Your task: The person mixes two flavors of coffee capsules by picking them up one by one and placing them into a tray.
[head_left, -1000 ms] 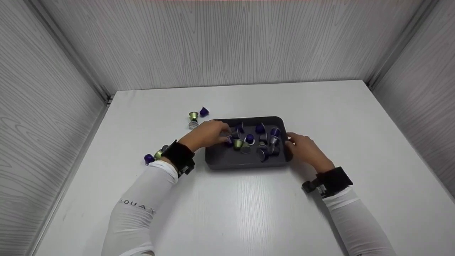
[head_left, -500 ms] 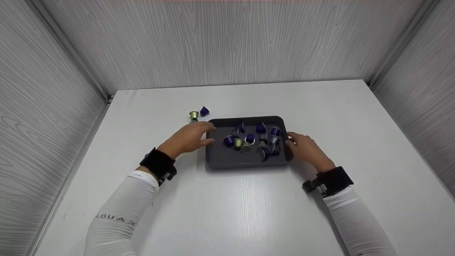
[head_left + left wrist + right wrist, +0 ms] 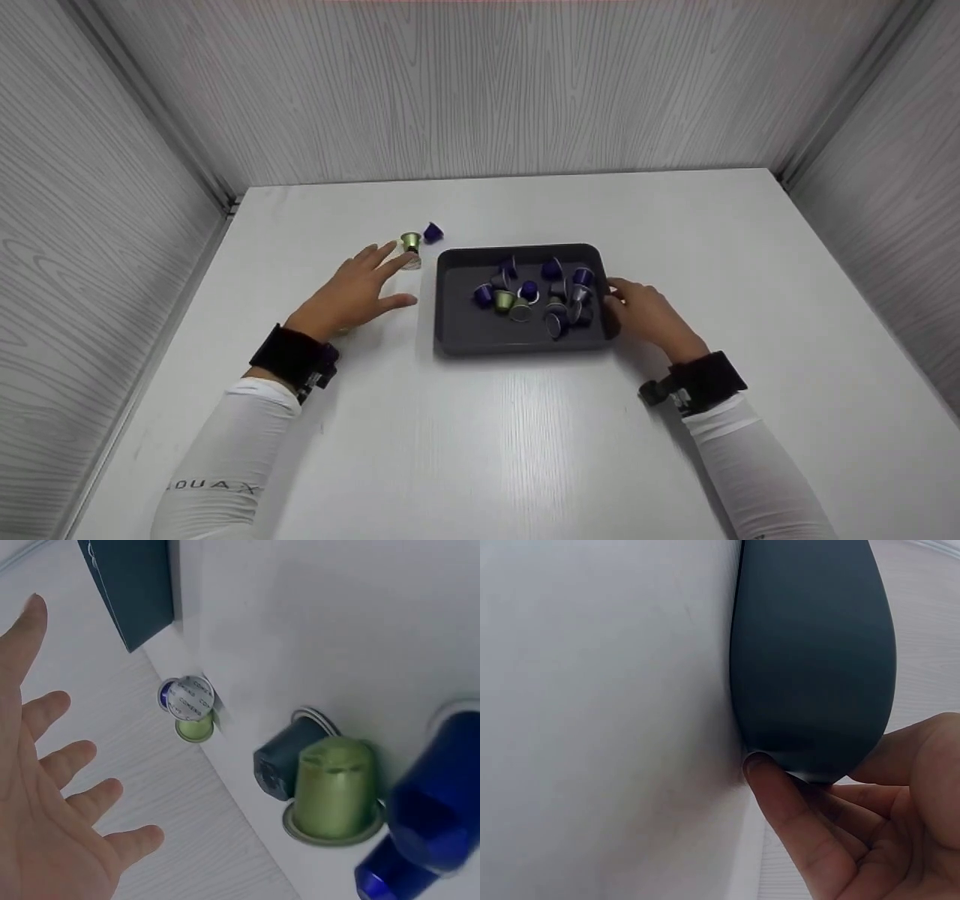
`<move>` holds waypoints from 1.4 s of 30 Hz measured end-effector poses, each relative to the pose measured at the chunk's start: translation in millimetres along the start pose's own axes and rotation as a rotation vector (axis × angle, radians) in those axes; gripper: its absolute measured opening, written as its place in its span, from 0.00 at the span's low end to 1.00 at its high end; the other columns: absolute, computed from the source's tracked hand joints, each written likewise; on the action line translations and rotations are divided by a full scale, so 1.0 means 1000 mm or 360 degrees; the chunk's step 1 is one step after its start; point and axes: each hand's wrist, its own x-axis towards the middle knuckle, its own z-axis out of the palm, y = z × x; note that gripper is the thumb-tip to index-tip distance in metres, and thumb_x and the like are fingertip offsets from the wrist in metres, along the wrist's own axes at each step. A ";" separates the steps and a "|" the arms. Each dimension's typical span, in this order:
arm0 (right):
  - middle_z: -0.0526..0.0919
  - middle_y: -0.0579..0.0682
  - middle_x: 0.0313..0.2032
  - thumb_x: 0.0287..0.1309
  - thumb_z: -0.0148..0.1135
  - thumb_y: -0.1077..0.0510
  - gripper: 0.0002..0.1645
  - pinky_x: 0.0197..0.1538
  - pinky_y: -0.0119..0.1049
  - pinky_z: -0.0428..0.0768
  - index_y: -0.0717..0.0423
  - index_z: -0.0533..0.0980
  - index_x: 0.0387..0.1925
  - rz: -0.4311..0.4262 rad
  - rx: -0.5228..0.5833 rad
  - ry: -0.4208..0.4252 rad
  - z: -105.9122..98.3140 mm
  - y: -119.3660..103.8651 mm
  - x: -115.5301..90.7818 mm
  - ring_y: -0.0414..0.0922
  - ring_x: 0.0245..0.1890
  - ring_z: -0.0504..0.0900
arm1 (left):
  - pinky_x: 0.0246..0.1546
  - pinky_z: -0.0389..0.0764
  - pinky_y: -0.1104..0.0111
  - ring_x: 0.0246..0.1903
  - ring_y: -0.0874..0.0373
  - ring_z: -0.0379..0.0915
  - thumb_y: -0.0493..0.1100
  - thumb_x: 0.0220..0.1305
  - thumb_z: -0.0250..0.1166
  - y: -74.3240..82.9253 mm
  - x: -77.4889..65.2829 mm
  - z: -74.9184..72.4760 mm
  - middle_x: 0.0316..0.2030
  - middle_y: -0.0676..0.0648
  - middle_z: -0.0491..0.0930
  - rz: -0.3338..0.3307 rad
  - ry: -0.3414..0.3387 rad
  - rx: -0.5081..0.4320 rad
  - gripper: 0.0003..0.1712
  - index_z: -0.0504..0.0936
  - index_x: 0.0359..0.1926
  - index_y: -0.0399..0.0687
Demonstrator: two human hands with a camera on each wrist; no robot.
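A dark grey tray [image 3: 517, 348] lies mid-table and holds several coffee capsules, purple, green and grey. My right hand [image 3: 645, 315] grips the tray's right end; in the right wrist view its fingers [image 3: 795, 821] bend against the dark end wall. Left of the tray, my left hand [image 3: 349, 296] hovers with spread fingers and holds nothing. Just past its fingertips are a green capsule [image 3: 410, 239], a purple capsule [image 3: 433, 233] and a foil-lidded capsule [image 3: 412, 262]. In the left wrist view, a green capsule [image 3: 335, 791], a dark capsule [image 3: 285, 757] and a blue capsule [image 3: 439, 787] are close by.
Another blue capsule [image 3: 390, 870] shows at the lower edge of the left wrist view. Grey wood-grain panels [image 3: 487, 90] stand behind and at both sides of the white table [image 3: 480, 435].
My left hand has let go of a purple capsule in the tray, then drawn back left out of it, its fingers spreading. My right hand has stayed on the tray's end.
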 end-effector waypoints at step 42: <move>0.78 0.68 0.53 0.73 0.47 0.58 0.27 0.54 0.56 0.74 0.66 0.64 0.68 0.0069 -0.0005 -0.0054 -0.001 -0.002 -0.001 0.61 0.51 0.78 | 0.63 0.62 0.45 0.64 0.36 0.62 0.53 0.67 0.64 -0.048 -0.032 0.015 0.63 0.33 0.70 -0.0339 -0.0212 -0.0154 0.35 0.68 0.69 0.41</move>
